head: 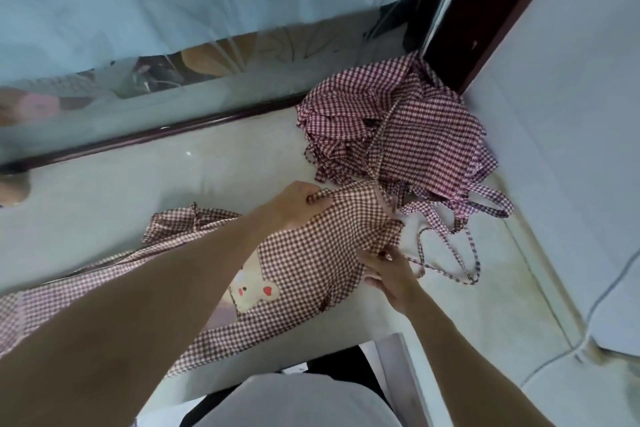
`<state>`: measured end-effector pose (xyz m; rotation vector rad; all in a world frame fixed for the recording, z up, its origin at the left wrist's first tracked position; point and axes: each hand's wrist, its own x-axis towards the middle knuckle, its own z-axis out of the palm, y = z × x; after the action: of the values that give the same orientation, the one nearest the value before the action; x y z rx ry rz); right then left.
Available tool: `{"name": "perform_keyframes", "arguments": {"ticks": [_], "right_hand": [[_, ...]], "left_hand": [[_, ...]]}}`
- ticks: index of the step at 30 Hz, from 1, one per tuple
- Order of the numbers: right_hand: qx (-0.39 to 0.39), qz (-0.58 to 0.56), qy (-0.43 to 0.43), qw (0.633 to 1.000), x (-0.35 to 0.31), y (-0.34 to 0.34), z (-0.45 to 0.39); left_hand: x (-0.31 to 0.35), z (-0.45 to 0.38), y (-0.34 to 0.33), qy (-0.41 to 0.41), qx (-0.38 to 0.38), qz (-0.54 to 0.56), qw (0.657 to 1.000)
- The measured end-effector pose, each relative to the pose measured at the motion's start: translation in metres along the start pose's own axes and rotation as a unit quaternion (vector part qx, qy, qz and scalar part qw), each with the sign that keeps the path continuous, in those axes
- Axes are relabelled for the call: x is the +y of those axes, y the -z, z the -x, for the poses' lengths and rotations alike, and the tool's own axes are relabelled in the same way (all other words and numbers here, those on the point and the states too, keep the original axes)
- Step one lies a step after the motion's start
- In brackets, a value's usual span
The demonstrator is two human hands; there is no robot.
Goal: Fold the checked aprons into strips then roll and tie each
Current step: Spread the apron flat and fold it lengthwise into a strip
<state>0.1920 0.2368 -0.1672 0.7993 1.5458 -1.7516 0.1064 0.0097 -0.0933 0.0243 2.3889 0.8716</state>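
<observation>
We have the pale glossy tabletop (pixel 104 191), then a heap of red-checked cotton aprons (pixel 398 125) at one o'clock. The spread checked apron (pixel 304 253) at centre looks light, limp and slippery; our left hand (pixel 294 204) and right hand (pixel 391 274) fingers pinch its top corners, the best hold.

One checked apron (pixel 304 253) with one bear patch (pixel 254 291) lies spread out, one heap of further checked aprons (pixel 398 128) sits behind it, too tangled to count singly, and two hands show, the left hand (pixel 294 204) and the right hand (pixel 391 274).
</observation>
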Motion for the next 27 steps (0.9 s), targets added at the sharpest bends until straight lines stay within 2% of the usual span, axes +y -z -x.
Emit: {"name": "perform_keyframes", "arguments": {"ticks": [2, 6, 9, 17, 19, 23, 27], "right_hand": [[-0.039, -0.024, 0.02, 0.999, 0.002, -0.001, 0.002], [-0.065, -0.098, 0.058, 0.991, -0.003, 0.007, 0.004], [-0.107, -0.127, 0.057, 0.984, -0.005, 0.016, 0.009], [-0.169, 0.005, 0.05, 0.984, 0.001, 0.032, 0.03], [-0.16, 0.011, 0.069, 0.985, 0.002, 0.035, 0.033], [-0.168, 0.076, 0.123, 0.975, 0.001, 0.03, 0.031], [-0.164, 0.177, 0.152, 0.958, 0.006, 0.013, 0.027]], "left_hand": [[0.004, 0.001, 0.004, -0.008, 0.005, -0.007, 1.0], [0.003, 0.002, 0.011, 0.001, 0.035, -0.003, 0.999], [0.001, 0.001, 0.015, 0.005, 0.065, -0.01, 0.998], [0.004, -0.002, 0.015, 0.028, 0.131, -0.026, 0.991], [0.005, -0.002, 0.014, 0.032, 0.122, -0.022, 0.992], [0.006, -0.003, 0.013, 0.014, 0.048, -0.028, 0.998], [0.009, -0.005, 0.015, 0.025, 0.092, -0.033, 0.995]]}}
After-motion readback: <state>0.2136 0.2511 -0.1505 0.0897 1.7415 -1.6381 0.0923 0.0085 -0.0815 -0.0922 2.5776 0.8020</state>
